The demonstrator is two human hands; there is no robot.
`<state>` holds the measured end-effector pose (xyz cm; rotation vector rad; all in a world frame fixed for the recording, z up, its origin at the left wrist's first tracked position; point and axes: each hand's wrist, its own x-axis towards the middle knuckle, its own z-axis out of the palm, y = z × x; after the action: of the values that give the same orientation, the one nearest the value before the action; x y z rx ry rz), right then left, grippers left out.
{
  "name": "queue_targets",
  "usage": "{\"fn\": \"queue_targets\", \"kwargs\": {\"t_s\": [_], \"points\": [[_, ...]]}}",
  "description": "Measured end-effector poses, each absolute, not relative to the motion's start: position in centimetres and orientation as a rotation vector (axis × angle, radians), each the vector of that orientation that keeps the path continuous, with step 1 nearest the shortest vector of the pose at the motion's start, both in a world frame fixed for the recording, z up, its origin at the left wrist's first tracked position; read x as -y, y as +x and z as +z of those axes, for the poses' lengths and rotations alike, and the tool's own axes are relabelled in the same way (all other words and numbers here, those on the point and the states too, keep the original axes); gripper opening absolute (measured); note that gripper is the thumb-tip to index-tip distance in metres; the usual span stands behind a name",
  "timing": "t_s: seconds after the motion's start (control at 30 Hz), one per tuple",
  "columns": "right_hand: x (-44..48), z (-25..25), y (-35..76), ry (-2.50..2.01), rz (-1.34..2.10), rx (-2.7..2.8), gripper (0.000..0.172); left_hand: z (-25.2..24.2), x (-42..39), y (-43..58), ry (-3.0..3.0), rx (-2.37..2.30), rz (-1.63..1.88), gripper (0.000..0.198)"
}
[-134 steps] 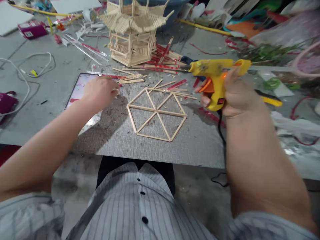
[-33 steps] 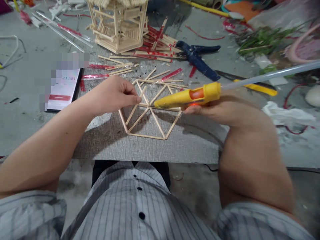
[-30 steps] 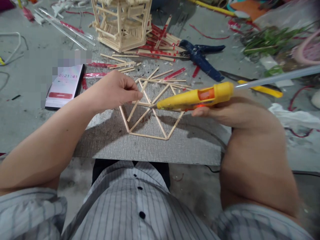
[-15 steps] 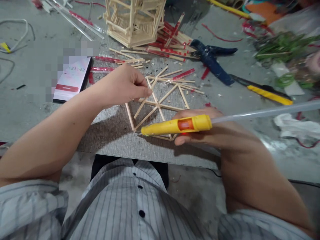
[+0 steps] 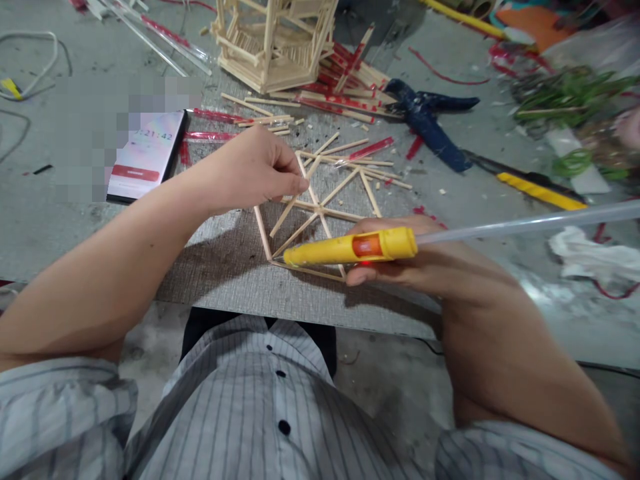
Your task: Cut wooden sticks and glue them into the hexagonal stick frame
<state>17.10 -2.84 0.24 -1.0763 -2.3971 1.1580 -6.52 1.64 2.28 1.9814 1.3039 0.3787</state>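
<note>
Our left hand, centre of frame: fingers pinched on thin stick lying across hexagon stick frame on counter. Our right hand, fingers wrapped round yellow glue gun, nozzle at frame's lower-left corner.

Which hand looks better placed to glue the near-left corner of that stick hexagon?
Right hand: it holds the glue gun, nozzle at that corner of the hexagon. Left hand pinches a stick.

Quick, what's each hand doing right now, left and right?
Left hand: closed, fingers pinching a wooden stick over the hexagon frame.
Right hand: closed around the yellow glue gun.
</note>
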Motion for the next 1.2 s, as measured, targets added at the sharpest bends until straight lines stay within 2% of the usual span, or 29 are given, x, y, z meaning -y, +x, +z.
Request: {"fn": "queue_targets", "kwargs": {"t_s": [0.37, 0.57, 0.67, 0.83, 0.9, 1.03, 1.2], "points": [[2.7, 0.1, 17.1, -1.109, 1.175, 2.394, 0.031, 2.3, -1.8, -6.5, 2.009, -1.332, 0.313, 0.024], [1.9, 0.1, 18.0, -1.124, 1.264, 2.245, 0.032, 2.2, -1.8, -6.6, 2.003, -1.334, 0.33, 0.019], [1.7, -0.2, 19.8, -1.179, 1.159, 2.1, 0.032, 2.2, -1.9, -6.7, 2.004, -1.308, 0.352, 0.019], [1.2, 0.4, 23.5, -1.174, 0.972, 1.593, 0.04, 2.2, -2.1, -7.0, 2.006, -1.356, 0.318, 0.022], [0.4, 0.7, 25.3, -1.192, 0.892, 1.529, 0.049, 2.1, -2.2, -7.2, 2.004, -1.362, 0.315, 0.024], [-2.3, -0.2, 29.7, -1.423, 0.924, 1.346, 0.061, 1.5, -2.6, -7.5, 2.025, -1.307, 0.289, 0.029], [-3.7, -2.5, 33.1, -1.74, 1.092, 1.154, 0.047, 1.6, -2.3, -7.0, 2.054, -1.291, 0.208, 0.03]]}}
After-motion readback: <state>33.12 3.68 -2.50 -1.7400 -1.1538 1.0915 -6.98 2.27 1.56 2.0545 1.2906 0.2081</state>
